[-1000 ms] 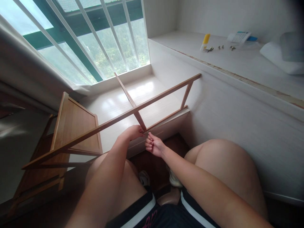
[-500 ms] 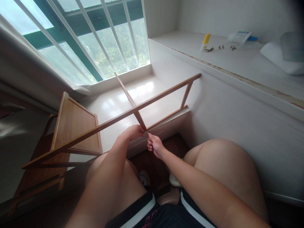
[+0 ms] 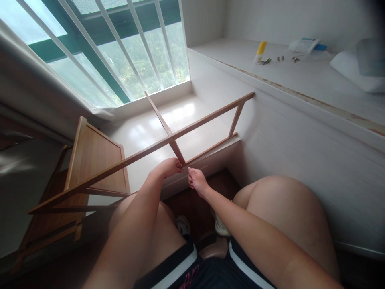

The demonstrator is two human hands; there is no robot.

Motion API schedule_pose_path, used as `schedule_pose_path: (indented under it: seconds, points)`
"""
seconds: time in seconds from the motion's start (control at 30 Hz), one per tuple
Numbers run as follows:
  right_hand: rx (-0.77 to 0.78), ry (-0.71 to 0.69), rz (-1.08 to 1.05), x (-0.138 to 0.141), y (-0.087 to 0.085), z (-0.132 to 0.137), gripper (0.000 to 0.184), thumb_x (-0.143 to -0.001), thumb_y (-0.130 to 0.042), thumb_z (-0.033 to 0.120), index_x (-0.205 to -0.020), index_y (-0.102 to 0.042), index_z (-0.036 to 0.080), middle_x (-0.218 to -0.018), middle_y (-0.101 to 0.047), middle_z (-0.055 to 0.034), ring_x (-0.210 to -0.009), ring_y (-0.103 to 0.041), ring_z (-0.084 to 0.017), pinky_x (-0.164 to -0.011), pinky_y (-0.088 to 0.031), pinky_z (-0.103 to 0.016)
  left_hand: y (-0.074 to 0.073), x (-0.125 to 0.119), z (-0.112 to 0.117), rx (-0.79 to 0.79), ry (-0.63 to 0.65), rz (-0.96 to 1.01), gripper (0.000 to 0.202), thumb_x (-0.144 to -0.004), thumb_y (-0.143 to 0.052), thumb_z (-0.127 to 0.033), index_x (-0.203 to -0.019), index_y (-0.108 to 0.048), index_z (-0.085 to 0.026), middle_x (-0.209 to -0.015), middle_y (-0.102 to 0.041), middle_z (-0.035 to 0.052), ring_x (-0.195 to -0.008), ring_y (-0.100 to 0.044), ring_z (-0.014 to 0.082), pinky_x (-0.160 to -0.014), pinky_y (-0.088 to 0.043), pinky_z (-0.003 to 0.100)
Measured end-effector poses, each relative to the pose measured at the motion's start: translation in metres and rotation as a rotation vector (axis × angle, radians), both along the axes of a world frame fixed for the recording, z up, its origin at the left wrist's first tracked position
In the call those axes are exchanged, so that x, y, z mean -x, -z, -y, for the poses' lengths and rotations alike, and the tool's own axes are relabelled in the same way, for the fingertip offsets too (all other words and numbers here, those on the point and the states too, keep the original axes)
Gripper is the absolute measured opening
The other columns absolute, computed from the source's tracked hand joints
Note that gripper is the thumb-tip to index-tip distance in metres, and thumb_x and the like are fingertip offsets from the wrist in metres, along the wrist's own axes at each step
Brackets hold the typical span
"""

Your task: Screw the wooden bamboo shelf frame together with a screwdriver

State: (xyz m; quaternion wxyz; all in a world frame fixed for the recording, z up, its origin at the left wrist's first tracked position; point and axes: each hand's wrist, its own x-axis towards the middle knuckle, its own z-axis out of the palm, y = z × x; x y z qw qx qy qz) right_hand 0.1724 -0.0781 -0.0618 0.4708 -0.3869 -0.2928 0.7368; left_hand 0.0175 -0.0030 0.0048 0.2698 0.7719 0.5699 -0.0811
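Here left grip [image 3: 168, 166] clasps the frame [image 3: 207, 119] at its crossbar joint, above the knees [image 3: 279, 200] beside the ledge [image 3: 144, 134]; right grip [image 3: 197, 180] clenched just beside it, contents too small to tell

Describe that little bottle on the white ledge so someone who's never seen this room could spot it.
Find the wide white ledge along the right-hand wall, beyond the barred window. Near its far end a small bottle sits beside scattered metal screws and a folded leaflet. It alone has a yellow top over a white body.
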Motion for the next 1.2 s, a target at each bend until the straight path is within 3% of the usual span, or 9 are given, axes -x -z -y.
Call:
schedule_pose_path:
  seconds: [0.27, 0.43, 0.67, 0.8, 0.87, 0.97, 1.07, 1.13, 1.2]
  points:
    - [-0.041, -0.013, 0.071, 0.001, 0.006, -0.001, 0.045, -0.081, -0.055, 0.058, -0.062, -0.036, 0.023, -0.042, -0.032, 0.0101, -0.033, -0.025, -0.006, -0.032, -0.017, -0.02, -0.004, -0.002, 0.001, 0.006, -0.014, -0.02, 0.022, -0.068, -0.066, -0.039, -0.075, -0.059, -0.019, -0.067, -0.055, -0.0001, -0.064, -0.05, 0.015, -0.059, -0.03, 0.026]
    - [-0.126, -0.003, 0.259, 0.001, 0.015, -0.003, 0.047, -0.083, -0.049, 0.061, -0.06, -0.036, 0.022, -0.043, -0.034, 0.0076, -0.037, -0.029, -0.008, -0.038, -0.022, -0.022, -0.008, -0.003, 0.002, 0.003, -0.015, -0.024, 0.021, -0.069, -0.066, -0.038, -0.078, -0.062, -0.02, -0.069, -0.058, 0.0007, -0.067, -0.052, 0.0161, -0.06, -0.032, 0.026]
    - [-0.38, -0.013, 0.885, -0.008, 0.007, -0.003, 0.047, -0.095, -0.035, 0.051, -0.061, -0.044, 0.02, -0.053, -0.049, 0.001, -0.052, -0.045, -0.013, -0.052, -0.03, -0.025, -0.006, -0.003, 0.002, -0.002, -0.004, -0.033, 0.021, -0.069, -0.066, -0.038, -0.078, -0.062, -0.019, -0.071, -0.06, 0.0011, -0.067, -0.053, 0.0164, -0.059, -0.032, 0.026]
    - [-0.481, -0.134, 1.376, -0.013, -0.009, -0.001, 0.038, -0.098, -0.033, 0.042, -0.079, -0.058, 0.02, -0.073, -0.065, -0.007, -0.067, -0.059, -0.019, -0.061, -0.034, -0.027, -0.003, -0.001, 0.001, 0.001, 0.019, -0.028, 0.02, -0.07, -0.065, -0.037, -0.077, -0.06, -0.019, -0.071, -0.059, 0.0006, -0.066, -0.053, 0.0158, -0.058, -0.031, 0.026]
    - [-0.494, -0.172, 1.464, -0.014, -0.012, -0.002, 0.035, -0.099, -0.033, 0.04, -0.086, -0.059, 0.019, -0.08, -0.067, -0.0101, -0.073, -0.061, -0.021, -0.065, -0.036, -0.028, -0.002, 0.0, 0.0, 0.004, 0.029, -0.025, 0.02, -0.069, -0.065, -0.038, -0.077, -0.059, -0.02, -0.071, -0.059, 0.0003, -0.064, -0.053, 0.0154, -0.057, -0.031, 0.026]
    - [-0.462, -0.126, 1.245, -0.012, -0.008, -0.005, 0.035, -0.097, -0.037, 0.041, -0.075, -0.053, 0.02, -0.07, -0.062, -0.0061, -0.067, -0.058, -0.019, -0.063, -0.035, -0.027, 0.0, 0.001, -0.002, 0.006, 0.036, -0.025, 0.021, -0.069, -0.065, -0.039, -0.076, -0.059, -0.019, -0.069, -0.058, 0.0003, -0.062, -0.051, 0.015, -0.056, -0.029, 0.026]
    - [-0.238, -0.088, 0.603, -0.009, -0.001, -0.007, 0.042, -0.094, -0.04, 0.05, -0.063, -0.037, 0.022, -0.051, -0.04, 0.0041, -0.048, -0.04, -0.012, -0.05, -0.029, -0.024, 0.0, 0.001, -0.002, -0.003, 0.031, -0.026, 0.023, -0.07, -0.064, -0.041, -0.074, -0.058, -0.019, -0.067, -0.057, 0.0005, -0.06, -0.049, 0.0148, -0.056, -0.029, 0.027]
    - [-0.033, -0.148, 0.137, -0.008, 0.002, -0.007, 0.043, -0.092, -0.041, 0.054, -0.064, -0.031, 0.023, -0.048, -0.027, 0.0084, -0.042, -0.028, -0.01, -0.045, -0.024, -0.023, 0.0, 0.001, -0.002, -0.008, 0.023, -0.026, 0.023, -0.071, -0.064, -0.041, -0.072, -0.057, -0.019, -0.064, -0.055, 0.0002, -0.059, -0.048, 0.0144, -0.056, -0.028, 0.027]
    - [0.118, -0.241, -0.181, -0.008, 0.002, -0.005, 0.044, -0.091, -0.045, 0.054, -0.064, -0.028, 0.023, -0.047, -0.023, 0.0096, -0.041, -0.024, -0.009, -0.043, -0.022, -0.021, -0.001, -0.001, -0.001, -0.01, 0.011, -0.022, 0.022, -0.07, -0.064, -0.039, -0.07, -0.058, -0.018, -0.063, -0.054, -0.0002, -0.059, -0.047, 0.0141, -0.057, -0.029, 0.027]
